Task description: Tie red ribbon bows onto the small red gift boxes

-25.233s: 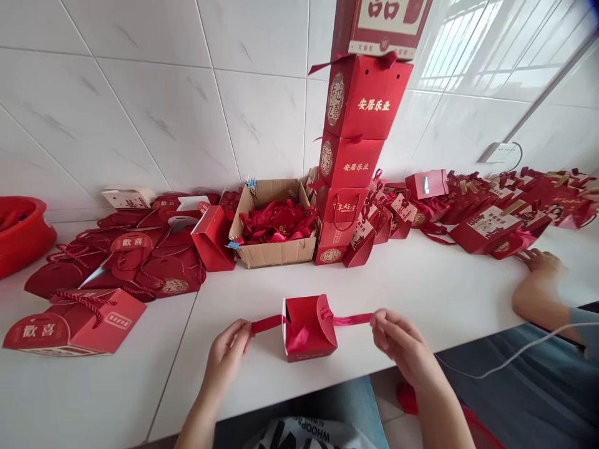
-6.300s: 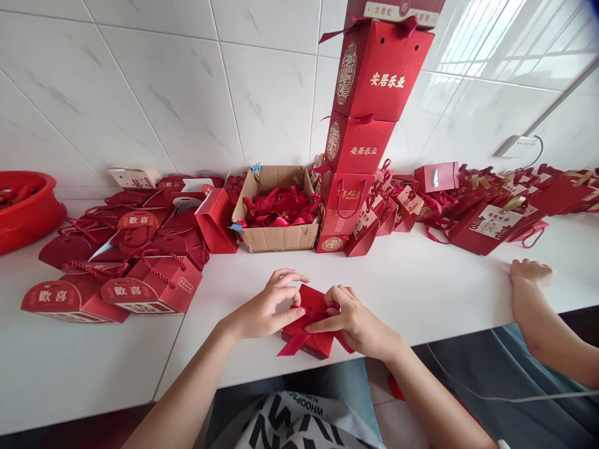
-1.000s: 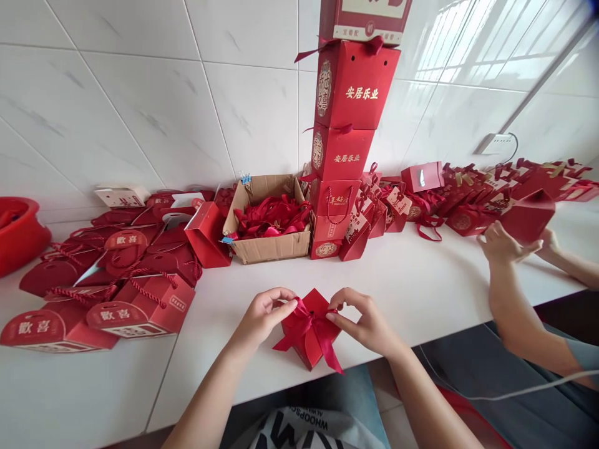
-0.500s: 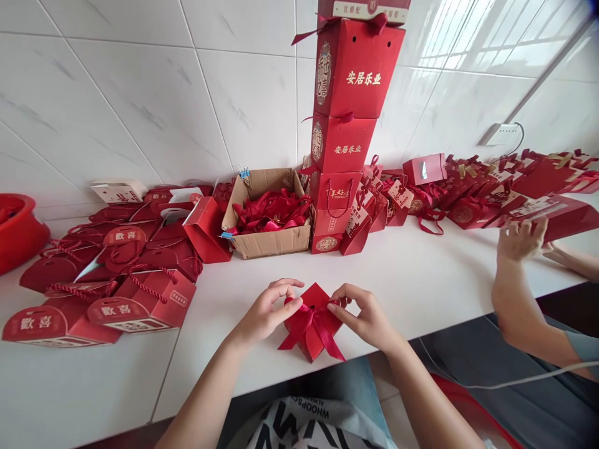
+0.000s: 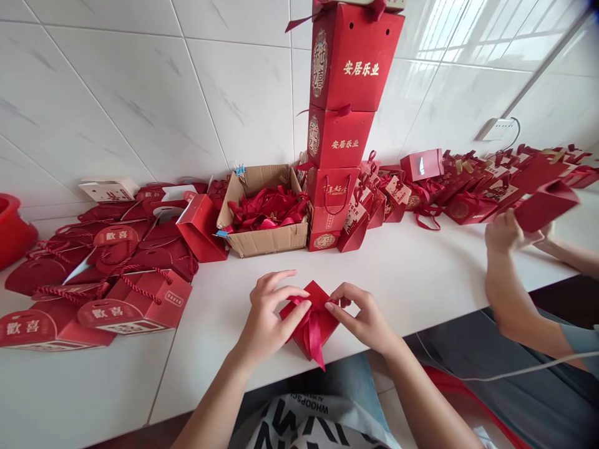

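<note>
A small red gift box [image 5: 314, 290] stands on the white table in front of me, one corner toward my body. Tied across its top is a dark red satin ribbon [image 5: 314, 340], with a tail hanging down the near side. My left hand [image 5: 274, 312] pinches the ribbon at the bow's left side between thumb and index finger, its other fingers stretched out. On the right side of the bow, my right hand [image 5: 358, 312] has thumb and fingertips closed on the ribbon. Part of the bow is hidden behind my left fingers.
A cardboard box [image 5: 266, 240] of red ribbons sits behind, beside a tall stack of red boxes [image 5: 344, 137]. Red boxes with rope handles [image 5: 135, 296] pile up at left. At right, a co-worker's hands [image 5: 508, 234] hold a red box [image 5: 545, 206].
My left hand has shifted inward over the bow, covering its left tail. My right hand stays nearly in place. The co-worker's box has tilted and moved left.
</note>
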The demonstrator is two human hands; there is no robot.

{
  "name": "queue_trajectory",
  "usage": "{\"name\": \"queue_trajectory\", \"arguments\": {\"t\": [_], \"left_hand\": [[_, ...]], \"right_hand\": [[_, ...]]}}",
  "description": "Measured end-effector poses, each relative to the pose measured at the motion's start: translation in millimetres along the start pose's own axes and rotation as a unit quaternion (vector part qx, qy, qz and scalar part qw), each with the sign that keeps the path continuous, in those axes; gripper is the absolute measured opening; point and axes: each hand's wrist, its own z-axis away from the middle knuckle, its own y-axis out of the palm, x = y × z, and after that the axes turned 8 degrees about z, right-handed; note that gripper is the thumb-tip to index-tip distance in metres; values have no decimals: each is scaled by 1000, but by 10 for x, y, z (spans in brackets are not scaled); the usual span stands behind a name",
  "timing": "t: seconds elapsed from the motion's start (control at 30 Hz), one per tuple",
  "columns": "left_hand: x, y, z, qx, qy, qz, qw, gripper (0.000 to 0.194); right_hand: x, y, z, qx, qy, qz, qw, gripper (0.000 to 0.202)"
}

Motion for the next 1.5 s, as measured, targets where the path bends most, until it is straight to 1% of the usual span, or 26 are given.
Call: {"name": "queue_trajectory", "arguments": {"t": [0.07,0.17,0.3,0.43,0.57,0.63,0.7,0.77,0.8,0.87,0.97,1.03,1.1,1.17,1.23,1.37,1.43,1.5], "left_hand": [[-64,65,9,22,19,-43,999,11],[-98,137,6,39,15,-70,997,11],[-37,177,13,38,-9,-60,997,10],[44,191,51,36,-20,-51,998,9],[85,202,79,22,-27,-37,999,8],[99,187,80,7,-22,-10,1000,7],[120,151,74,-28,-26,28,999,17],[146,101,64,-61,-51,58,995,23],[157,76,58,-66,-68,67,993,23],[168,36,45,-53,-94,74,991,24],[150,4,21,-31,-117,76,990,26],[127,-10,-1,-26,-141,68,987,28],[106,-25,-26,-8,-171,53,984,31],[90,-35,-50,9,-181,34,983,33],[77,-28,-69,6,-153,29,988,31],[60,37,-97,-40,-62,56,996,23],[62,77,-110,-46,-43,50,997,21],[73,107,-123,-36,-33,31,998,20]], "right_hand": [[5,7,2,-4,-7,-3,1000,11],[2,8,-3,-15,-17,-4,1000,11],[-20,6,-5,-18,-23,-1,1000,11],[-47,-2,10,-27,1,5,1000,14],[-65,-19,39,-35,21,7,999,16],[-66,-29,55,-35,29,1,999,18],[-65,-40,69,-34,38,-6,999,19],[-66,-48,83,-33,45,-9,998,19],[-68,-51,89,-32,47,-7,998,19],[-73,-53,99,-28,50,2,998,20],[-69,-50,109,-16,50,21,998,24],[-53,-50,114,-9,46,31,998,26],[-28,-51,121,-5,39,41,998,27],[2,-52,132,-3,33,51,998,27],[33,-49,149,0,29,60,998,26],[85,-28,204,11,35,67,997,27],[99,-11,240,17,42,60,997,28],[106,11,276,23,47,52,997,29]]}}
